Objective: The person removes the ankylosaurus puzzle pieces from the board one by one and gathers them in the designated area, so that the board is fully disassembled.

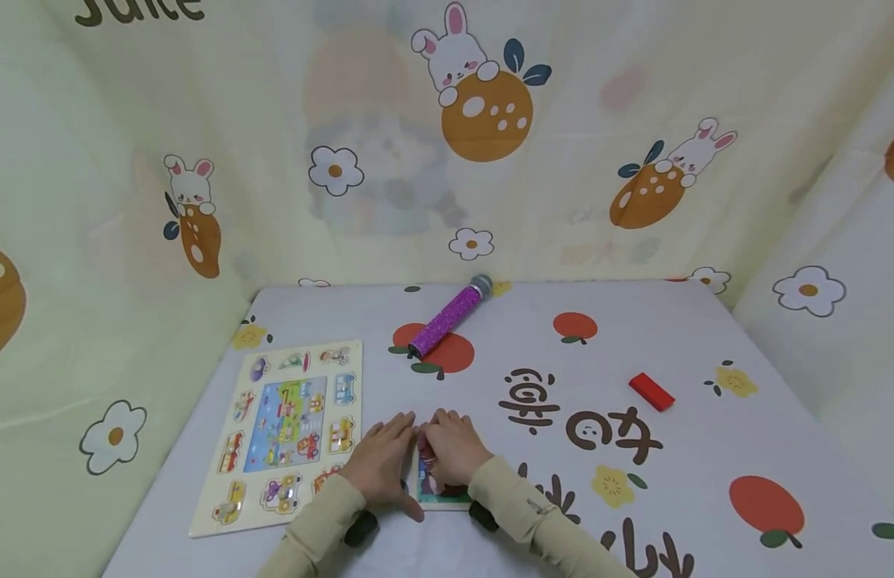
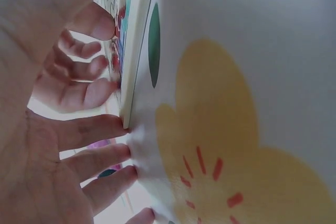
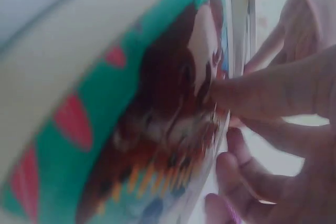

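A small picture puzzle board point(image 1: 447, 506) with a pale rim and green-edged picture lies between the hands, largely covered. My left hand point(image 1: 384, 464) stands along its left side, fingers extended; in the left wrist view some fingertips touch the tabletop beside the board's pale edge point(image 2: 137, 51). Bent over the board is my right hand point(image 1: 454, 449), pinching a reddish puzzle piece point(image 1: 426, 451) by its edge. In the right wrist view, the thumb lies against the brown and red picture point(image 3: 173, 93), with other fingers curled behind. The piece's outline is mostly hidden.
A larger wooden vehicle puzzle point(image 1: 284, 425) lies left of the hands. Beyond them is a purple glitter microphone point(image 1: 450, 321). A red block point(image 1: 652, 392) sits to the right. Printed cloth covers the table point(image 1: 678, 498) and hangs as walls around it.
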### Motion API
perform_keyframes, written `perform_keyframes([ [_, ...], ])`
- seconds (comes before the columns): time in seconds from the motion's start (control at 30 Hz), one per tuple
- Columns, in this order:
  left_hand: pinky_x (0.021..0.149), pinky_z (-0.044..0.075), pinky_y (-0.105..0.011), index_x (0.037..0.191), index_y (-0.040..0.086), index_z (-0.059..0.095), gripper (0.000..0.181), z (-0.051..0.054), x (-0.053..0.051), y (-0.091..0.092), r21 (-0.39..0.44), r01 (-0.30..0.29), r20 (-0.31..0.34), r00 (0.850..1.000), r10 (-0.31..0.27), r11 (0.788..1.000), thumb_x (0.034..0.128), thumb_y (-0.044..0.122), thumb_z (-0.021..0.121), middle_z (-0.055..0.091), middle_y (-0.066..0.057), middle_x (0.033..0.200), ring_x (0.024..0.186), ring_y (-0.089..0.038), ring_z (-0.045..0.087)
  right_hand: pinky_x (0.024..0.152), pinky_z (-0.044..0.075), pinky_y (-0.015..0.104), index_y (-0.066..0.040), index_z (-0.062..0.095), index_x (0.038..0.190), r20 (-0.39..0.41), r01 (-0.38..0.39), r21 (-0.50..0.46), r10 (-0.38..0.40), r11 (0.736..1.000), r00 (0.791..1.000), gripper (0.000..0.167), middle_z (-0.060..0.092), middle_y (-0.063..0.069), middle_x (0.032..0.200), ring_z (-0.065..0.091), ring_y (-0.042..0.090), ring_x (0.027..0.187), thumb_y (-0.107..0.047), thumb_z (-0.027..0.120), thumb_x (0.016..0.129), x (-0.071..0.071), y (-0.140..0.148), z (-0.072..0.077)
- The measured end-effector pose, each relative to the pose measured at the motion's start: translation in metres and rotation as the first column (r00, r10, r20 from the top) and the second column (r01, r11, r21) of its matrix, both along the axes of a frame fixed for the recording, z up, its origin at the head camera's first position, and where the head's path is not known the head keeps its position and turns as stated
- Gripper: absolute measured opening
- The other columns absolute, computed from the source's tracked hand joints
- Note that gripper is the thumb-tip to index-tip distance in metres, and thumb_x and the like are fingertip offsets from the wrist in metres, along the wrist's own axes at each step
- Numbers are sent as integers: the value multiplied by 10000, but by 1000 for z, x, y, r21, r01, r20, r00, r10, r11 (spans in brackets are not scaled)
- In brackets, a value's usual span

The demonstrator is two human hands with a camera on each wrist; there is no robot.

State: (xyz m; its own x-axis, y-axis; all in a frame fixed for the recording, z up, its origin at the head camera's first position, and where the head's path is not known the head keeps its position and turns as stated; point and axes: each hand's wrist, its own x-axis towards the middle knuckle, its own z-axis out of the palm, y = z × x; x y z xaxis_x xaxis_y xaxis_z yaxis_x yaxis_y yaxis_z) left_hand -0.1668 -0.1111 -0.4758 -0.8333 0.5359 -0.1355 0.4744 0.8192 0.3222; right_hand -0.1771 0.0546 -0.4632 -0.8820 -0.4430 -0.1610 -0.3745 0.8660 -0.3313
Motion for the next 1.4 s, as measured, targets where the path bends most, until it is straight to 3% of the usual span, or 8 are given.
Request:
perform_keyframes([
  [0.13, 1179, 222, -524, 1454, 33, 378, 1271, 2, 0, 1, -16, -19, 10, 1000, 19, 1000, 449, 639, 866, 297, -144, 1552, 1436, -317, 263, 860, 463, 396, -182, 691, 1129, -127, -36, 30, 39, 999, 991, 446, 554, 33, 995, 497, 202, 920, -160, 791, 694, 2, 4, 1],
  [0.33, 1184, 216, -521, 1461, 31, 366, 1272, 6, 0, 1, -32, -43, 31, 999, 44, 999, 459, 628, 873, 293, -133, 1557, 1440, -311, 255, 904, 475, 441, -249, 654, 1227, -271, -110, 184, 158, 977, 949, 503, 590, 56, 1018, 542, 233, 963, -291, 773, 741, 4, 3, 3],
  [0.53, 1177, 233, -523, 1453, 20, 379, 1266, 3, 0, 1, -8, -30, 12, 999, 30, 1000, 460, 635, 869, 307, -134, 1550, 1432, -316, 270, 1009, 430, 465, -197, 612, 1265, -153, -113, 194, 144, 974, 978, 648, 584, 49, 1093, 514, 232, 1043, -349, 825, 671, -2, 2, 5],
  [0.63, 1174, 243, -517, 1448, 20, 390, 1264, 0, 1, 1, 4, -22, -1, 1000, 22, 1000, 454, 638, 868, 310, -131, 1549, 1429, -314, 278, 1007, 427, 453, -182, 612, 1225, -120, -115, 167, 136, 979, 983, 626, 572, 36, 1076, 498, 220, 1024, -331, 821, 654, -3, 3, 4],
  [0.77, 1178, 237, -511, 1443, 32, 406, 1254, -2, 2, 0, 3, -23, -6, 1000, 23, 1000, 448, 639, 868, 304, -129, 1553, 1432, -310, 272, 972, 438, 429, -188, 612, 1177, -133, -118, 127, 135, 985, 982, 489, 558, 16, 1024, 489, 201, 976, -268, 749, 714, -3, 5, 1],
  [1.07, 1183, 218, -517, 1437, 68, 434, 1211, -2, 3, -1, 16, -29, 1, 1000, 29, 999, 460, 640, 865, 301, -128, 1554, 1437, -312, 262, 991, 441, 436, -166, 608, 1198, -161, -134, 83, 146, 988, 976, 487, 619, 31, 1064, 521, 211, 999, -258, 767, 747, -1, 10, 1],
  [1.4, 1186, 217, -512, 1424, 79, 456, 1184, -5, 4, -2, 20, -24, -6, 1000, 24, 1000, 466, 646, 860, 312, -121, 1551, 1438, -310, 260, 870, 470, 364, -165, 701, 1118, -228, -136, -22, 127, 990, 965, 383, 645, 2, 983, 533, 161, 903, -339, 777, 786, 0, 23, -7],
])
